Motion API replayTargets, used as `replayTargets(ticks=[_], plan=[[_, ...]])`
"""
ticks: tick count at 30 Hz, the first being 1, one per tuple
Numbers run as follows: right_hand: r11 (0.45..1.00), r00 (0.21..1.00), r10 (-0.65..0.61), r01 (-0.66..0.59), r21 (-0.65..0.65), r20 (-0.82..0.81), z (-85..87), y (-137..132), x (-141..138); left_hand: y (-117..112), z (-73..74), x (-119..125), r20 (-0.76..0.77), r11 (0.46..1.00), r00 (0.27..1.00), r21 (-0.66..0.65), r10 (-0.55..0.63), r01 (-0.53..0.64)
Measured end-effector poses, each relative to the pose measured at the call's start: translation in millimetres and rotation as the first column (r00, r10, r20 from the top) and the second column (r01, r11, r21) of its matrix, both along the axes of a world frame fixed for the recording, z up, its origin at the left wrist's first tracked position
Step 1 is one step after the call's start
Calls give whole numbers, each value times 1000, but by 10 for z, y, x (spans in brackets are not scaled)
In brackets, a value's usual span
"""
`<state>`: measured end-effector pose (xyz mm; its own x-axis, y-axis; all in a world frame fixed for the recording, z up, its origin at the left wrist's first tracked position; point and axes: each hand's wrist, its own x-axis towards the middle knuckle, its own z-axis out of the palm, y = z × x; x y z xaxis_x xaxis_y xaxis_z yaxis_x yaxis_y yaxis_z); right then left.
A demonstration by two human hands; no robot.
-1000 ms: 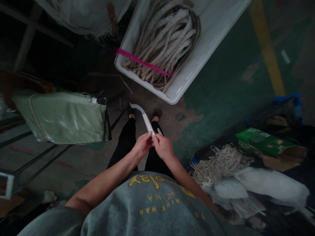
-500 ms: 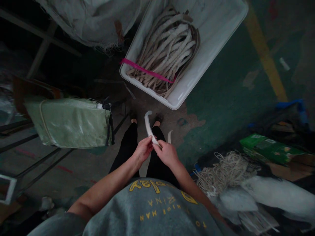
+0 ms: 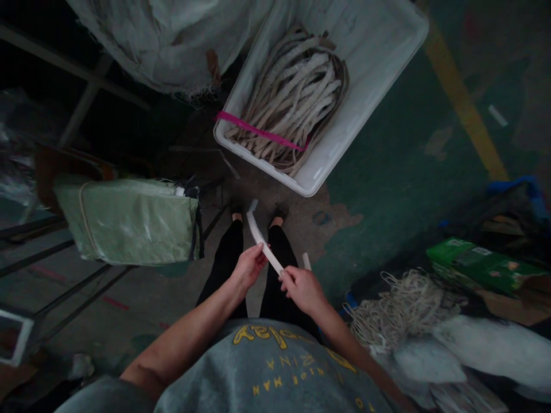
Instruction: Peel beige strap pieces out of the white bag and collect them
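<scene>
A pale, flat strip (image 3: 272, 259) like a fabric strap is stretched between my two hands in front of my legs. My left hand (image 3: 249, 266) pinches it near the middle, and its far end hangs bent above the floor between my feet. With thumb and fingers, my right hand (image 3: 301, 287) grips the strip lower down. A short pale end (image 3: 306, 261) sticks up behind the right hand; whether it belongs to the same strip is hidden. Ahead, a white plastic bin (image 3: 305, 188) holds a heap of similar strips (image 3: 297, 92), crossed by a pink band (image 3: 262, 133).
A green folded sack bundle (image 3: 129, 221) lies on a dark metal frame at left. To the right are tangled cord (image 3: 404, 307), a green box (image 3: 482, 265) and white plastic bags (image 3: 495, 347). A large white sack (image 3: 172, 46) stands beside the bin.
My right hand has moved down and right along the strip, away from the left hand. A longer straight stretch now shows between them. The view has shifted slightly.
</scene>
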<state>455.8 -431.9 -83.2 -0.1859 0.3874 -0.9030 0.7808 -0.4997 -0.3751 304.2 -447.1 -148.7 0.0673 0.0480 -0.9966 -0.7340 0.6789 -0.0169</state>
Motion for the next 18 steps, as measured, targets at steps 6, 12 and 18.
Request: replayTargets(ticks=[6,12,18], plan=[[998,997,18,-21,53,69,-194,119,-135,-87,42,107,117,997,993,73,-35,26],[1000,1000,23,-23,-10,-7,-34,-15,-44,43,-4,-78,-46,999,999,45,-17,19],[999,999,-17,16,37,33,-185,72,-181,-76,94,53,92,992,992,109,-81,71]])
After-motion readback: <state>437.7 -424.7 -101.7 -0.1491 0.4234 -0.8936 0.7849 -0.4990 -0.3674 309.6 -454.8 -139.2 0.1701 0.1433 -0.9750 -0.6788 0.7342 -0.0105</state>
